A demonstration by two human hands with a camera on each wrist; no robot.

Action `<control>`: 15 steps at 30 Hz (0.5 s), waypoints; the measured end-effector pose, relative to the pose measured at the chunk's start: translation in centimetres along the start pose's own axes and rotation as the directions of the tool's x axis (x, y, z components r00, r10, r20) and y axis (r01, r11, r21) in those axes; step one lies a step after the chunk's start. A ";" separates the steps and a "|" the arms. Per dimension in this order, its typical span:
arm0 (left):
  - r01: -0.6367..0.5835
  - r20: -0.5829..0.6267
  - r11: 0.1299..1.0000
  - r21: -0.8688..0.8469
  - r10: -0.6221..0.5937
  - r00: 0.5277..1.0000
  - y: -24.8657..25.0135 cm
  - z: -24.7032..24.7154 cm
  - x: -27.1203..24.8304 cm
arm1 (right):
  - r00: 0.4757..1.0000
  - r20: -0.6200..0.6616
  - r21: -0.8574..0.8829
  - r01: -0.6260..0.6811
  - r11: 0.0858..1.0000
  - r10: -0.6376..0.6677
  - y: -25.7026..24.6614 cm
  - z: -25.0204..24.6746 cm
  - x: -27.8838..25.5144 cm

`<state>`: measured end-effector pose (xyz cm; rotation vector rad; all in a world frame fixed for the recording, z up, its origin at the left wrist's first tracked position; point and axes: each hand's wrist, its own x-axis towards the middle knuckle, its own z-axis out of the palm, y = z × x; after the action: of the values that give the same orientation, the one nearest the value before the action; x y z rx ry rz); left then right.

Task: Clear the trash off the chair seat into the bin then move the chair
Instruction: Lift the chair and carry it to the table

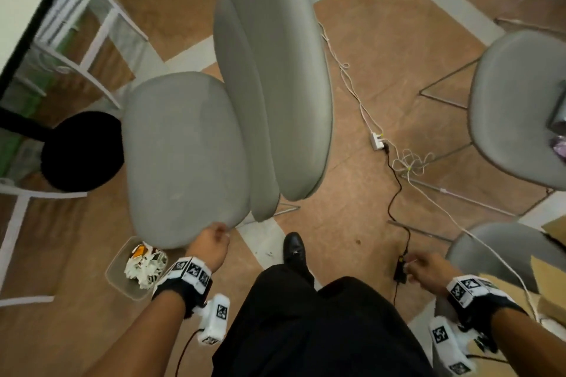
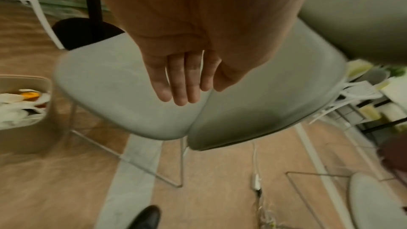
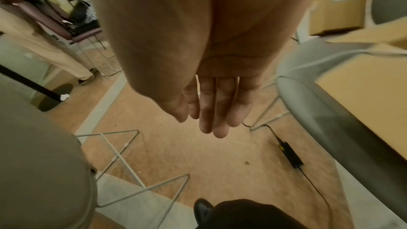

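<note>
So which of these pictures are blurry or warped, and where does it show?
Head view: wide-angle bending stretches the chair backrest, with smear at the left edge. Left wrist view: the bin and floor streak with motion blur. Right wrist view: the right hand is soft, and the edges smear.

No legible text, brand, number or sign appears in any view. The wrist-worn units carry black-and-white square coded markers only, without readable characters. A white label on the cardboard box in the right wrist view shows print too blurred to read.
</note>
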<state>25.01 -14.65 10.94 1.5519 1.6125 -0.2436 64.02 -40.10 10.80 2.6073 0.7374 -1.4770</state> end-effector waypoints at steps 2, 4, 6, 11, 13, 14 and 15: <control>-0.046 -0.039 0.996 -0.079 0.043 0.998 3.4 -0.5 0.1 | 0.998 -0.012 -0.013 0.058 0.998 -0.058 -1.7 -3.1 2.1; -0.099 -0.072 0.980 -0.172 0.088 0.994 6.8 -0.9 0.1 | 0.992 -0.013 -0.048 0.122 0.991 -0.123 -3.8 -5.9 4.2; -0.161 -0.117 0.958 -0.239 0.136 0.984 10.0 -1.3 -0.3 | 0.983 0.015 -0.107 0.182 0.978 -0.181 -6.2 -8.6 6.1; -0.233 -0.237 0.889 -0.394 0.147 0.960 18.0 -2.8 -2.3 | 0.929 0.116 -0.272 0.371 0.888 -0.353 -12.6 -14.0 11.0; -0.214 -0.298 0.865 -0.453 0.079 0.951 20.5 -3.6 -3.3 | 0.888 0.171 -0.353 0.459 0.815 -0.426 -15.2 -16.0 13.7; -0.186 -0.318 0.853 -0.488 0.025 0.948 21.9 -4.1 -4.0 | 0.863 0.206 -0.390 0.504 0.770 -0.461 -16.8 -17.1 14.9; -0.157 -0.334 0.835 -0.528 -0.034 0.942 23.2 -4.4 -4.6 | 0.836 0.245 -0.413 0.548 0.727 -0.491 -18.5 -18.4 15.6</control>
<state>43.05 -10.25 26.32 1.2228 1.6826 0.5137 77.38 -12.77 11.34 2.0026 1.6811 -1.3063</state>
